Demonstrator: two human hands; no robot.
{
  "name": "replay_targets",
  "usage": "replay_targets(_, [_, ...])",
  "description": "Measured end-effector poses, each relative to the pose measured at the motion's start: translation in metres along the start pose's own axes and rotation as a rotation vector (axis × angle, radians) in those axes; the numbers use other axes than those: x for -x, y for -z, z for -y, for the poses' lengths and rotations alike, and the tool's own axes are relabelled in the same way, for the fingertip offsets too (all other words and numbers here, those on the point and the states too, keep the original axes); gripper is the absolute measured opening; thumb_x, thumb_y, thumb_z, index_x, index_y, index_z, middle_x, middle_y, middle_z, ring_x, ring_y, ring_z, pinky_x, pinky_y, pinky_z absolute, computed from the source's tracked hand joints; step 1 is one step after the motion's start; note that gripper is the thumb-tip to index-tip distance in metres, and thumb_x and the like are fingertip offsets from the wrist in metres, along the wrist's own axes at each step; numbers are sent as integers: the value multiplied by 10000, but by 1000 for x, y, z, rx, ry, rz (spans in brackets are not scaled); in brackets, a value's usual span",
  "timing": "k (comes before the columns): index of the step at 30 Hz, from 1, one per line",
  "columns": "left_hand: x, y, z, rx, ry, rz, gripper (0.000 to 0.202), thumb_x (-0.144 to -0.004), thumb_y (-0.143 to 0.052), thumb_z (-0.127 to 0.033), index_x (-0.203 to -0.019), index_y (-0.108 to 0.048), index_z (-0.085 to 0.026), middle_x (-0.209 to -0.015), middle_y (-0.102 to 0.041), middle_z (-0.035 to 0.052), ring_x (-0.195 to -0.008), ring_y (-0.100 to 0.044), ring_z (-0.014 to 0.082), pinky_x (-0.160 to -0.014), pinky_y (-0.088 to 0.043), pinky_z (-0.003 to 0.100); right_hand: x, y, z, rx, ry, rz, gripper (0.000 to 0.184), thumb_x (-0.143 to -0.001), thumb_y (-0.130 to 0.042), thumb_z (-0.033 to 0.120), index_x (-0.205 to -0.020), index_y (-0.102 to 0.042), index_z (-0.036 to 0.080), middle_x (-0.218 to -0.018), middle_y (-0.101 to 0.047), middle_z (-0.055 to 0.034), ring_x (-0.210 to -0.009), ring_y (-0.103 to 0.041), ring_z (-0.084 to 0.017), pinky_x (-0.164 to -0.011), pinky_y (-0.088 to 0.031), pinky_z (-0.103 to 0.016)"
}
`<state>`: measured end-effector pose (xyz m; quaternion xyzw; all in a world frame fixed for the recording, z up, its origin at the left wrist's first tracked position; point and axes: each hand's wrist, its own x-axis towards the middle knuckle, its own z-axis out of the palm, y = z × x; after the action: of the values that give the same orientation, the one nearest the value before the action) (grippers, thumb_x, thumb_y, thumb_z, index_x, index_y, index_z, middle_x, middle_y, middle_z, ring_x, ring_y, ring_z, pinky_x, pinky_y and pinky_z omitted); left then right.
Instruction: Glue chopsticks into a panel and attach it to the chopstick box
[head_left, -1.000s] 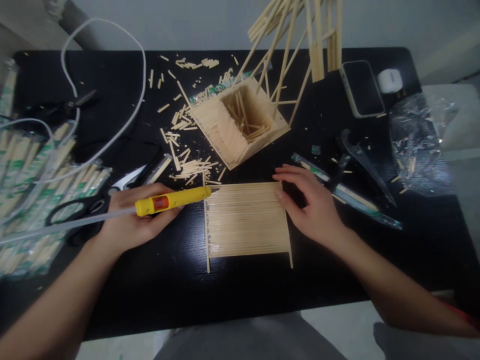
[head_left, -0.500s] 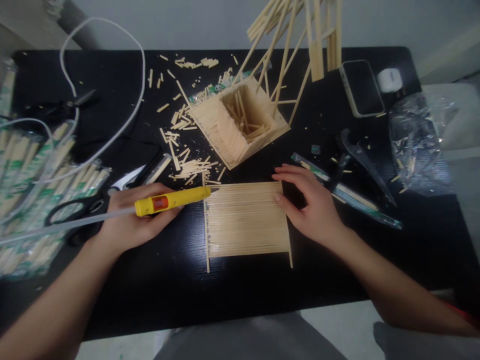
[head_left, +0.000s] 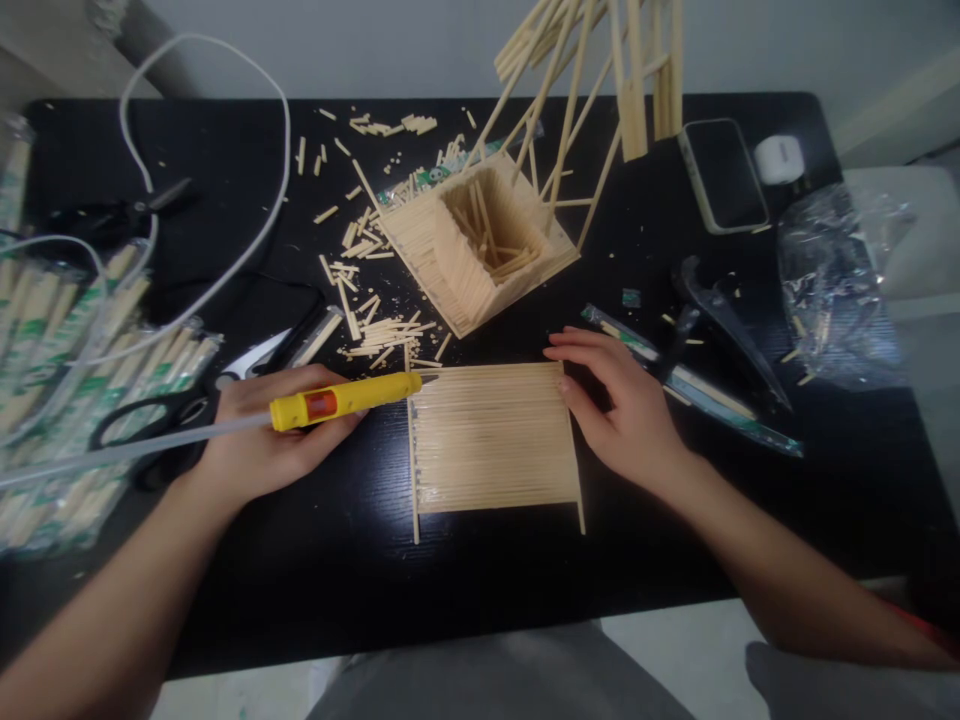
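A flat panel of glued bamboo sticks (head_left: 491, 440) lies on the black table (head_left: 480, 570) in front of me. My left hand (head_left: 270, 435) is closed around a yellow glue pen (head_left: 341, 398), whose tip points at the panel's upper left corner. A clear glue stick runs out of the pen's back toward the left. My right hand (head_left: 626, 405) rests at the panel's right edge, fingers spread, with the fingertips touching the upper right corner.
A square stick box (head_left: 480, 245) stands behind the panel, with a tall stick frame (head_left: 592, 80) behind it. Cut stick bits (head_left: 367, 300) litter the middle. Scissors (head_left: 161, 415), packs of sticks (head_left: 67, 360) and a white cable (head_left: 217, 150) lie left; a phone (head_left: 722, 175), cutters (head_left: 724, 320) and a plastic bag (head_left: 840, 290) right.
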<state>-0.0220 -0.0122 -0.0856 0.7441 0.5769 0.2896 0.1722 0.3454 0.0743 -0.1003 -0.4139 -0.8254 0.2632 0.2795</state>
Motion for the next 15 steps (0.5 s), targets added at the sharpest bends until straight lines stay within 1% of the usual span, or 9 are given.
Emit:
replay_targets(4, [-2, 0, 2, 25, -53, -13, 77, -931, -754, -254, -879, -707, -224, -745, -762, -4, -545, -685, 124, -497, -517, 237, 0, 0, 0, -4, 10, 1, 265, -1067, -594, 200, -1292, -696, 294, -1371, -760, -100, -1393, -676, -323, -1162, -572, -637])
replay_targets(7, [-2, 0, 3, 10, -80, -10, 93, -942, -759, -248, -887, -699, -201, -751, -760, -3, -553, -688, 108, -514, -516, 201, 0, 0, -1, 1, 16, 3, 280, -1070, -570, 169, -1292, -698, 282, -1372, -758, -107, -1397, -674, -313, -1167, -571, -624])
replay_targets(15, [-2, -1, 4, -9, -104, -19, 130, -963, -751, -269, -884, -689, -187, -743, -733, -10, -551, -656, 80, -536, -496, 169, 0, 0, -2, 13, 29, -8, 313, -1061, -545, 114, -1286, -708, 261, -1360, -765, -112, -1388, -683, -304, -1165, -580, -602])
